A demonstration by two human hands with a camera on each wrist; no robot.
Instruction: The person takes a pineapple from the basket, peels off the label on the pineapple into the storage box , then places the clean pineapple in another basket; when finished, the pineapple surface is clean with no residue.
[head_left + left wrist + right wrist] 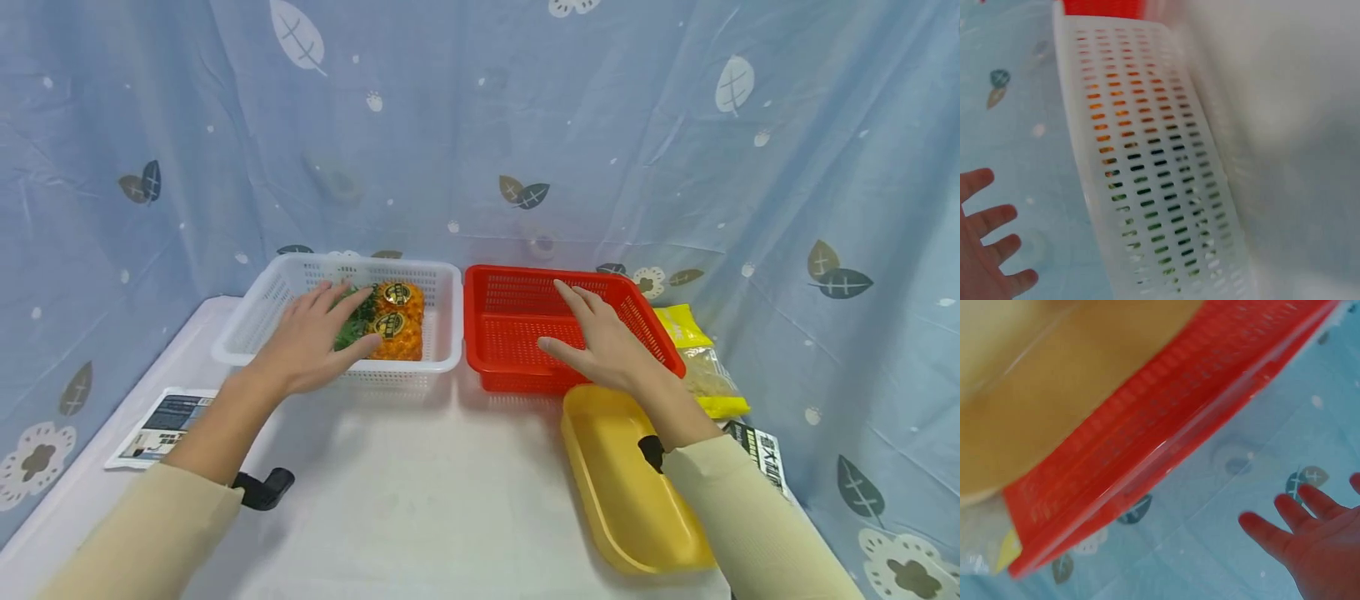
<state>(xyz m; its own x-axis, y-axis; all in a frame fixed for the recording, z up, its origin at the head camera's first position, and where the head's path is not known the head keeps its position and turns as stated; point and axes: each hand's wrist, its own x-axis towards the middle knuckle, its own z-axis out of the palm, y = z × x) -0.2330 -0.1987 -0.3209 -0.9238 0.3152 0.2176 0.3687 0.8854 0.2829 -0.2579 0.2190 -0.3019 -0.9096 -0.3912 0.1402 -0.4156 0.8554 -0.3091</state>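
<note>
My left hand point(311, 342), fingers spread, hovers over the white basket point(442, 350). Inside the basket lie orange packs point(405, 335) with round black-and-gold labels, beside something green and leafy point(349, 332) that the hand partly covers. In the left wrist view the fingers point(994, 219) are spread apart, above the rim of the slotted basket wall point(1147, 169). Over the right part of the red basket point(510, 342) my right hand point(603, 346) is held with its fingers extended and the thumb apart. Its spread fingers point(1266, 534) show in the right wrist view, holding nothing.
A yellow tub point(637, 508) stands under my right forearm, close to the red basket. Right of it lie a yellow-and-clear bag point(705, 371) and a dark printed packet point(768, 458). Another printed packet point(161, 429) lies at the left. A patterned blue curtain point(450, 125) encloses the white table point(420, 500).
</note>
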